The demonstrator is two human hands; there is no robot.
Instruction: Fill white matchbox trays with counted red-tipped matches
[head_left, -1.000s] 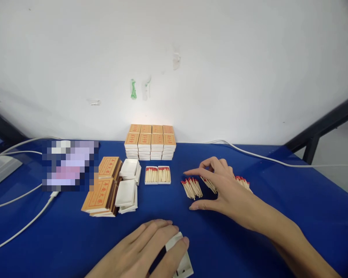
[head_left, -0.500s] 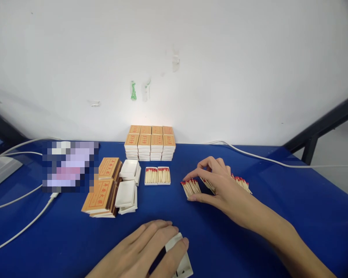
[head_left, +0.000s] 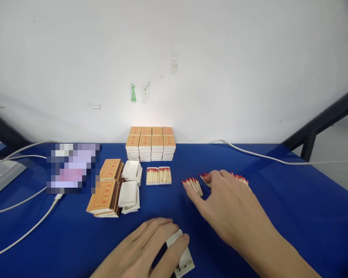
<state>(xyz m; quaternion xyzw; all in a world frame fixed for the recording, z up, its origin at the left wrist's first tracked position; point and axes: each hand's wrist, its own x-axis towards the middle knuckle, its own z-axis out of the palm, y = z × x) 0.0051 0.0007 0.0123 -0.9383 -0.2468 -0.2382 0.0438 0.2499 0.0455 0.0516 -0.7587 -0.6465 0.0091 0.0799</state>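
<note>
While a white tray (head_left: 186, 258) is held at btm ctr by the L hand (head_left: 146, 247), a match pile (head_left: 195, 187) right of ctr is overlapped by the R hand's (head_left: 234, 206) thumb, thumb & fingers spread wide, contact w/ matches can't be told

Matchbox stack (head_left: 145, 141): rear | Filled trays (head_left: 164, 176): before stack | Piled trays (head_left: 128, 193): left of these | Loose matches (head_left: 194, 187): right of these | Single tray (head_left: 187, 261): partly under left hand (head_left: 147, 247)
</note>
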